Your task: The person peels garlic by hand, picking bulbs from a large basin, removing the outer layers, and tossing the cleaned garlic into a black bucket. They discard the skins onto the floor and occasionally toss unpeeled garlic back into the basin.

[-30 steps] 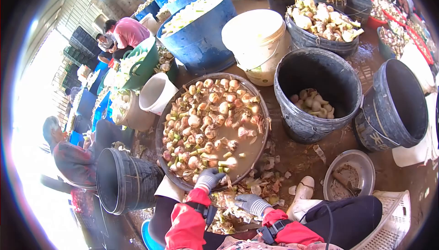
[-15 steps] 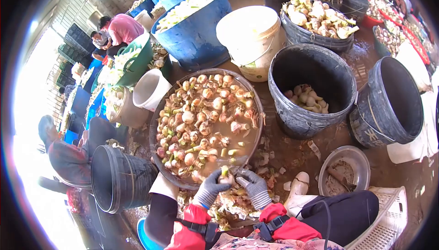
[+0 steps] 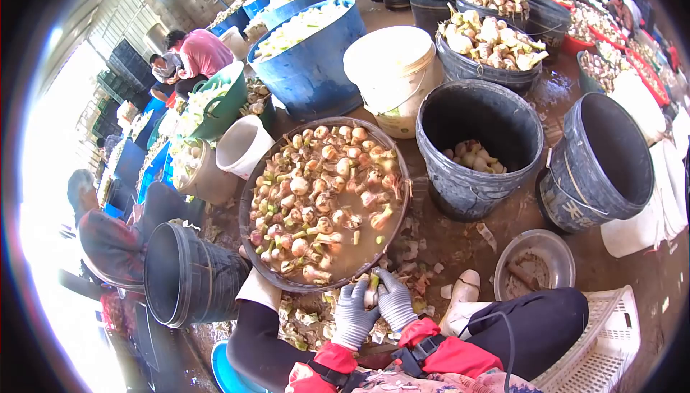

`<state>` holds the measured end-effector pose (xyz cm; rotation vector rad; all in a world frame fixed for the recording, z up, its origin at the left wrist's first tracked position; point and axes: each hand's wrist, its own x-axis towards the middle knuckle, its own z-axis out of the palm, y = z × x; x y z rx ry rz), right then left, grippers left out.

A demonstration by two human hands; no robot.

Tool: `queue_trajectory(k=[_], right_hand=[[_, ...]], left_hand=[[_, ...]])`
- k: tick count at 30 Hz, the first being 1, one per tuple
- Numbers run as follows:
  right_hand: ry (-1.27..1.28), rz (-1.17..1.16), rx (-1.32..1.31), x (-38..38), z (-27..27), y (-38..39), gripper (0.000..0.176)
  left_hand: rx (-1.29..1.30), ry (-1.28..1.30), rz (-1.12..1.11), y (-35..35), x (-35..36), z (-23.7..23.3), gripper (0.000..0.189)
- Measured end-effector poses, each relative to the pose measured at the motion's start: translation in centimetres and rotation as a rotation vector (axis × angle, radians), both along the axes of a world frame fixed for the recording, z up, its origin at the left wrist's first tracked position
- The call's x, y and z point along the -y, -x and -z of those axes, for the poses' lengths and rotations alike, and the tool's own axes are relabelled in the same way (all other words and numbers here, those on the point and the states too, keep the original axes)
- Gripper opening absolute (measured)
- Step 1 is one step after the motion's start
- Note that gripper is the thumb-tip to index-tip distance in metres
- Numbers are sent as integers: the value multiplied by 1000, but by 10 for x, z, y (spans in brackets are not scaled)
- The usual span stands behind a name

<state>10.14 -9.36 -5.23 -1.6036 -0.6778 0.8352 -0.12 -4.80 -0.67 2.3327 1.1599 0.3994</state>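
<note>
My left hand, in a grey striped glove, is closed around one side of a fresh garlic bulb with a green stem. From the other side, my right hand, gloved alike, grips the same bulb; its fingers partly cover it. Both hands are just below the near rim of a wide round tub. Many garlic bulbs with short stems float there in muddy water. Under the hands, peeled skins and scraps litter the ground.
A black bucket holding a few peeled bulbs stands right of the tub, beside another black bucket. A metal bowl lies near my boot. At left are a dark bucket and a seated person.
Both hands have shifted slightly right and down with the bulb, away from over the tub rim. The left hand has turned, its fingers now pointing upward. The view has shifted a little.
</note>
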Motion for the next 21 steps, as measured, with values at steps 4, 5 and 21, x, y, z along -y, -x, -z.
queue_trajectory(k=[4,5,21], right_hand=[[-55,-45,-323,2,-15,-13,35],[-89,-84,-446,3,-18,-16,35],[0,-34,-627,2,-21,-7,38]], left_hand=[[823,1071,-268,10,-6,6,62],[1087,1301,-289,11,-7,5,58],[622,629,-349,26,0,24,45]])
